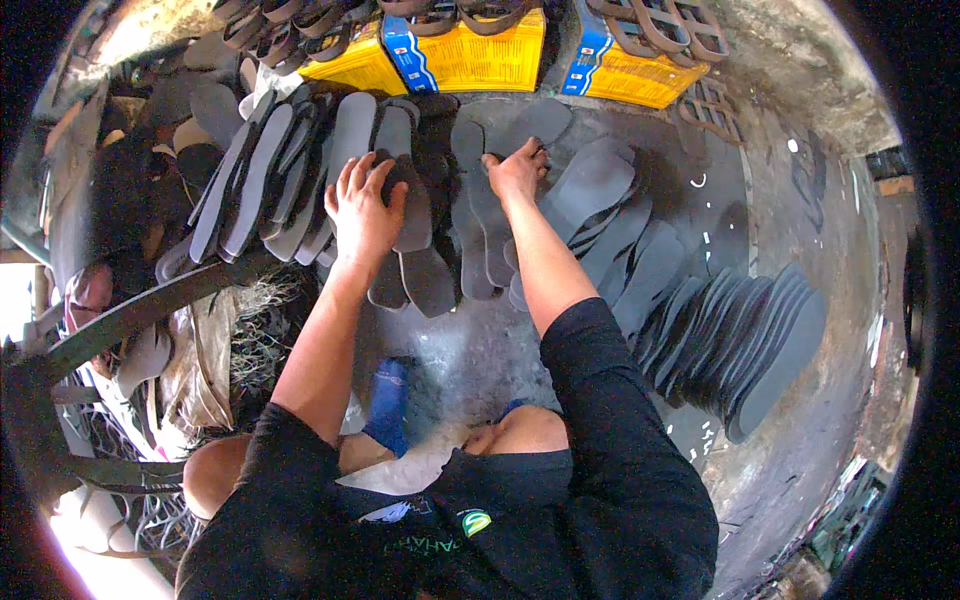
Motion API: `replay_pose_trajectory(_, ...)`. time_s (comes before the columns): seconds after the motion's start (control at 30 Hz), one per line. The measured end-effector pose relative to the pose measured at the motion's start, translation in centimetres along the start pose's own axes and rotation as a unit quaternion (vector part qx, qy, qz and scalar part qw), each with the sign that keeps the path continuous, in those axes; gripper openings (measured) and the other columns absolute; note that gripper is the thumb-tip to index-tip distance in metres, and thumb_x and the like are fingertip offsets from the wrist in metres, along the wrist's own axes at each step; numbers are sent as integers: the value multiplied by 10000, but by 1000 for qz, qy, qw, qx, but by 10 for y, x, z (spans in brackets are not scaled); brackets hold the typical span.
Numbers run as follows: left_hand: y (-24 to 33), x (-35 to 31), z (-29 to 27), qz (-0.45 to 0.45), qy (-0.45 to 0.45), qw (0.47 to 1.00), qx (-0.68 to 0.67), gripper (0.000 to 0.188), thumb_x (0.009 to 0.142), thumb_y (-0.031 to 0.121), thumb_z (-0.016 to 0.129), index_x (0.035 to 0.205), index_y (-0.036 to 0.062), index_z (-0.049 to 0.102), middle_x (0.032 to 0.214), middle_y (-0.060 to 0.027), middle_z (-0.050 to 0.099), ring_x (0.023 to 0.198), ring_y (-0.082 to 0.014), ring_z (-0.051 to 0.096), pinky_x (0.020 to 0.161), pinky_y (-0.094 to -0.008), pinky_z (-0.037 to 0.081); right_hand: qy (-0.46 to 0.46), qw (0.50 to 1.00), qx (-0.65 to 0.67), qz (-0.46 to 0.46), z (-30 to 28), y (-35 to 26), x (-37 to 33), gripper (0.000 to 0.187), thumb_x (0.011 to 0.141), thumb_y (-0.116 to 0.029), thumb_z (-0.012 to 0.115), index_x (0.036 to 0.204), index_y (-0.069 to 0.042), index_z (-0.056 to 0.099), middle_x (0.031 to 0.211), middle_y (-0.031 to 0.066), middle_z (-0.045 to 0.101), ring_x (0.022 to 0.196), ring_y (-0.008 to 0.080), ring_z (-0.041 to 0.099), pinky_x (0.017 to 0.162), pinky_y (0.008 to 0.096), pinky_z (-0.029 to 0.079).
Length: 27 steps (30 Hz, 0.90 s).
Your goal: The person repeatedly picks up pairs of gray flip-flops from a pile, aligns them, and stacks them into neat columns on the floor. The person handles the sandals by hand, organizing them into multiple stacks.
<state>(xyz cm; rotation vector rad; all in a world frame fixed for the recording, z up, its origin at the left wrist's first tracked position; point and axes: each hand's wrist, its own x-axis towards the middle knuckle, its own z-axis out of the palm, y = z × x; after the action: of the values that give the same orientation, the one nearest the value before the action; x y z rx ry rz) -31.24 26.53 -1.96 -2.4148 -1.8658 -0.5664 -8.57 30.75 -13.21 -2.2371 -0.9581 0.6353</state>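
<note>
While your left hand [362,210] presses flat and spread on the leaning sole stack [300,170], your right hand [517,172] pinches one grey sole [560,125]; tugging it could topple neighbours.

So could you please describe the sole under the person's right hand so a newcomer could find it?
Start at the yellow crates at the top. Just below them grey soles fan across the floor. The right hand presses the sole at the middle fan's top edge; it alone has fingers on it.

Footwear workshop: grey sole blanks [740,350] fanned in rows over a stained concrete floor [800,200], yellow crates [480,55] at 12 o'clock holding sandal straps [660,25] (clearly not retail).
</note>
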Motion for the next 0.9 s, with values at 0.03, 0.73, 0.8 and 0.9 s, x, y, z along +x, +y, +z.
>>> replay_pose_trajectory(0.03,2,0,0,-4,0,1000,0,406,924,368,719,1293,201,696,1480,-48,573,1433,-317,454,1178,-574,305,7,999,34,10,-3,3,4,1069,828,-293,853,1563,77,171,1546,351,379,1427,471,413,1181,485,368)
replay_pose_trajectory(0.73,132,-69,106,-289,-194,916,-199,922,841,308,779,1538,6,256,1502,-275,400,1356,-484,447,1141,-541,375,166,973,93,-133,-131,99,-119,570,822,-165,818,1310,-38,551,1285,194,576,1265,390,491,1101,519,358)
replay_pose_trajectory(0.8,132,-66,108,-275,-140,920,-242,967,825,288,789,1540,-15,213,1427,-312,486,1346,-477,461,1126,-549,385,143,969,56,-192,-132,94,-112,497,818,-156,818,1245,-42,590,1274,175,595,1265,377,498,1109,502,354)
replay_pose_trajectory(0.9,145,-47,102,-311,-171,894,-273,992,815,296,797,1546,-11,201,1338,-296,577,1323,-484,486,1130,-537,388,140,968,11,-210,-132,100,-101,472,826,-182,812,1230,-50,606,1284,160,602,1259,374,507,1099,493,372)
